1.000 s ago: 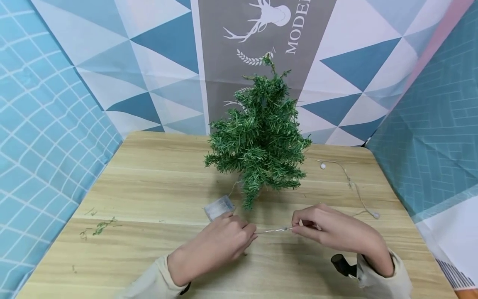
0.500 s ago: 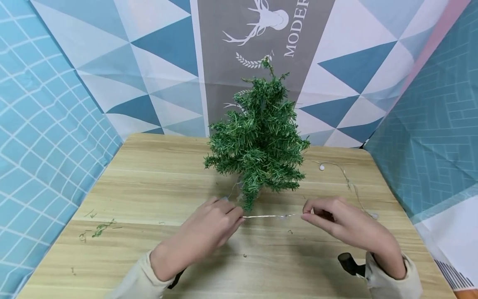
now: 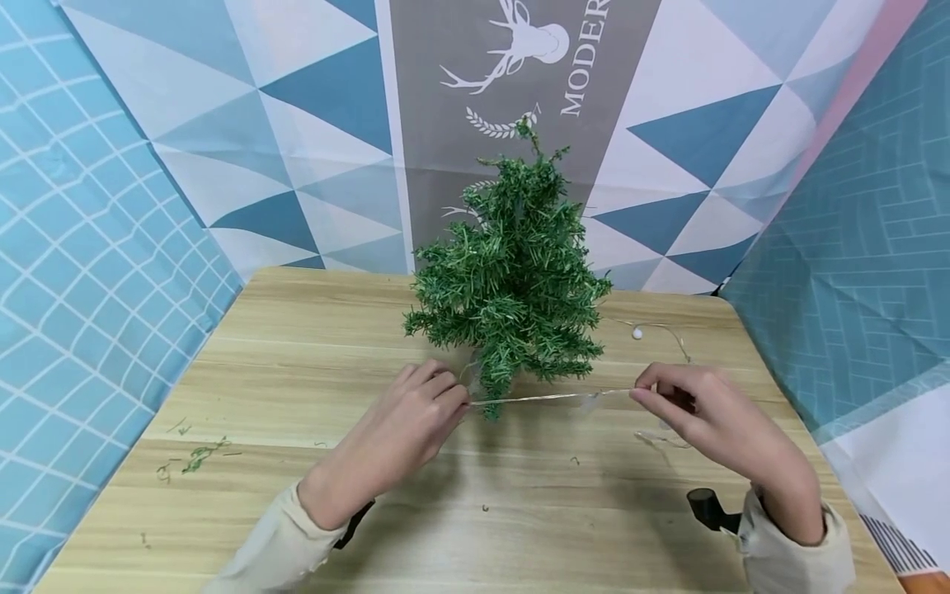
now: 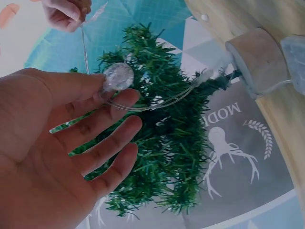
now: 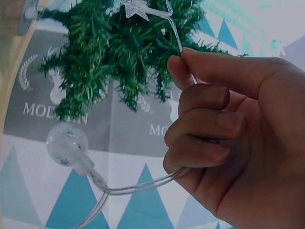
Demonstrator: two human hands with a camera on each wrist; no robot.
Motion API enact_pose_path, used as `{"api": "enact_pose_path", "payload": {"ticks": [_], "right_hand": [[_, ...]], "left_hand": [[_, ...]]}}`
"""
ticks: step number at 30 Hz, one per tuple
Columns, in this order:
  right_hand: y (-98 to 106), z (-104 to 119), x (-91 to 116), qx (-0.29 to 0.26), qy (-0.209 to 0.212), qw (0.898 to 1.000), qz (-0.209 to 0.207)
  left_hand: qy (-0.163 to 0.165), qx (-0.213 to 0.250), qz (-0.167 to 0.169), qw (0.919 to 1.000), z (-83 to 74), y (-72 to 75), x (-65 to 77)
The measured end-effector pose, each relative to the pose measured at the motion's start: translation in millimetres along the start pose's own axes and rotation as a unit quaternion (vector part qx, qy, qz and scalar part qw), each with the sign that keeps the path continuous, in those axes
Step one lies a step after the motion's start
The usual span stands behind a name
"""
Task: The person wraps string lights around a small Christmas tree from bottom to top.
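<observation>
A string of fairy lights (image 3: 545,398) stretches nearly straight between both hands, across the low front of a small artificial Christmas tree (image 3: 512,280). My left hand (image 3: 397,433) pinches it between thumb and forefinger by a clear ball bulb (image 4: 119,76), the other fingers loosely spread. With thumb and forefinger, my right hand (image 3: 723,421) pinches the wire at the other end of the span, its remaining fingers curled. A clear star bulb (image 5: 135,8) sits on the wire between the hands. Past the right hand hangs another ball bulb (image 5: 67,144).
More of the string, with a small white bulb (image 3: 637,333), lies on the wooden table (image 3: 312,322) right of the tree. The tree's round base (image 4: 259,62) stands beside a clear plastic box (image 4: 294,62). Green scraps (image 3: 199,456) lie at left. Patterned cloths surround the table.
Both hands have moved forward toward the tree and farther apart, with a longer length of string between them. My left hand now covers the clear box in the head view.
</observation>
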State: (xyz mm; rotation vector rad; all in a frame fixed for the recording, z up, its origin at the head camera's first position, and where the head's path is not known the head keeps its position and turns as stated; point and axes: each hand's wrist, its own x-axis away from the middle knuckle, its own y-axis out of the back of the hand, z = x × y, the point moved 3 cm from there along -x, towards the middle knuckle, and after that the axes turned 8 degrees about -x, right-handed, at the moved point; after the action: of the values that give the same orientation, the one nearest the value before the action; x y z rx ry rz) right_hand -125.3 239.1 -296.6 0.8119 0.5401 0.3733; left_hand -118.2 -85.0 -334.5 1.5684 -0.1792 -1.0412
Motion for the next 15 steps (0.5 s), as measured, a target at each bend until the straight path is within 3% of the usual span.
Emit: {"api": "enact_pose_path", "payload": {"ticks": [4, 15], "right_hand": [[1.8, -3.9, -0.9, 0.033, -0.004, 0.999, -0.023], [10.8, -11.7, -1.0, 0.048, -0.024, 0.997, -0.06]], "left_hand": [[-0.004, 0.006, 0.005, 1.0, 4.0, -4.7, -0.2], [-0.002, 0.044, 0.013, 0.999, 19.0, -11.6, -0.4]]}}
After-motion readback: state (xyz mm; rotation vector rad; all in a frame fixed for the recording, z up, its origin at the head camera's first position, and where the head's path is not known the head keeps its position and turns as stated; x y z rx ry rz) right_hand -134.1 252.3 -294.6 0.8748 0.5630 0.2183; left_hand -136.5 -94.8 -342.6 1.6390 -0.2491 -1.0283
